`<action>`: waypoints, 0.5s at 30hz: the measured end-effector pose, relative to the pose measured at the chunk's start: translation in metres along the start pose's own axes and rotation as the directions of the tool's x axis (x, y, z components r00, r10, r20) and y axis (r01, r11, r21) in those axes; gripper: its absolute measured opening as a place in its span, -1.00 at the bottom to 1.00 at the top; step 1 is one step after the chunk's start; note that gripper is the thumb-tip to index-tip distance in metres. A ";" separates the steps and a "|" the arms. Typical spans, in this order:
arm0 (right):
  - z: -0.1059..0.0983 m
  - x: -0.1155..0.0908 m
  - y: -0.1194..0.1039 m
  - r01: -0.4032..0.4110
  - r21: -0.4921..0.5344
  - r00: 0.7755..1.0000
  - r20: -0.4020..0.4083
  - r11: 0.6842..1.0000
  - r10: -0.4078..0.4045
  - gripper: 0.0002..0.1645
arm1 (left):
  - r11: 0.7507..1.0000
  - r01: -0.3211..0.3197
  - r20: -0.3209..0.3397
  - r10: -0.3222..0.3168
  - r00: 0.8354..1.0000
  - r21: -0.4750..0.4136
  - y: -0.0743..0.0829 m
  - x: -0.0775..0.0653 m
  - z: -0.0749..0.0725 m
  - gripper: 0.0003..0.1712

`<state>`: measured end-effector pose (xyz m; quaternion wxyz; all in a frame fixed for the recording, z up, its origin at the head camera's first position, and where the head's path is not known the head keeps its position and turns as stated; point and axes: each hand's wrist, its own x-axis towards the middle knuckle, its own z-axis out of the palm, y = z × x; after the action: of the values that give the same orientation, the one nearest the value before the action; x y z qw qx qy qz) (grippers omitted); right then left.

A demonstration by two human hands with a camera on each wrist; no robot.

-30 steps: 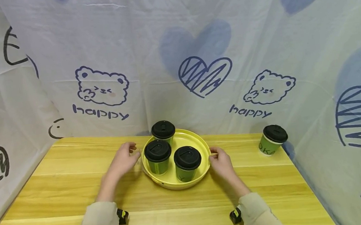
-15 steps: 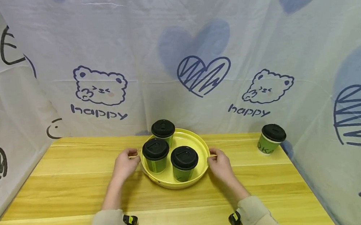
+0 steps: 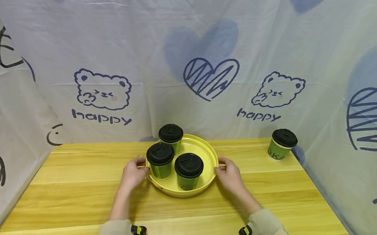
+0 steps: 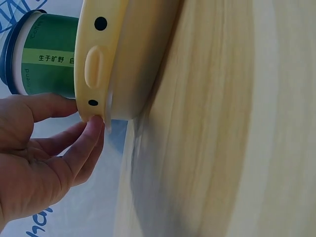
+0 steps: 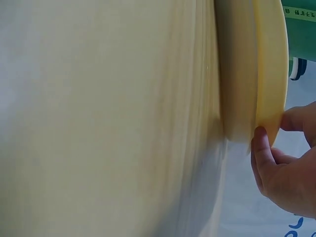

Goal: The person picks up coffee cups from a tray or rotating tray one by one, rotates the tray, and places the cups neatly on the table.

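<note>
A round yellow tray (image 3: pixel 199 146) rests on the table and carries three green paper cups with black lids: a back cup (image 3: pixel 171 134), a left cup (image 3: pixel 160 156) and a front cup (image 3: pixel 188 167). My left hand (image 3: pixel 134 173) pinches the tray's left rim; in the left wrist view the thumb lies over the edge and the fingers under it, below a raised bump between two black dots. At the opposite side my right hand (image 3: pixel 229 175) pinches the rim, thumb (image 5: pixel 295 118) on the inner side and fingers on the outer wall.
Another green cup (image 3: pixel 282 144) with a black lid stands apart at the table's back right. A printed cloth (image 3: pixel 155 60) hangs along the back and sides of the wooden table (image 3: pixel 192 223).
My left hand has come in from beside the tray and now grips its rim. The tray has turned slightly, shifting the front cup leftward. My right hand stays at the right rim.
</note>
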<state>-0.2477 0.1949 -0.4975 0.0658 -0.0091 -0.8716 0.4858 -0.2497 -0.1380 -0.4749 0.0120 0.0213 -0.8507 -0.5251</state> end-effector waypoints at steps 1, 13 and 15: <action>0.000 -0.001 0.000 0.000 0.006 1.000 0.000 1.000 0.000 -0.48 | 1.000 0.001 -0.001 -0.001 1.000 0.002 0.000 0.001 0.000 -0.48; -0.011 0.002 -0.008 -0.036 0.031 0.999 0.035 0.999 0.035 -0.39 | 1.000 0.016 0.023 -0.016 1.000 0.026 0.001 0.011 -0.003 -0.45; -0.012 0.006 -0.010 -0.026 0.017 0.999 0.033 1.000 0.026 -0.37 | 0.999 0.015 0.024 -0.016 1.000 0.035 0.001 0.013 -0.003 -0.45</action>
<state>-0.2519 0.2008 -0.4821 0.0453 -0.0120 -0.8681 0.4942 -0.2624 -0.1407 -0.4729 -0.0026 0.0218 -0.8595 -0.5107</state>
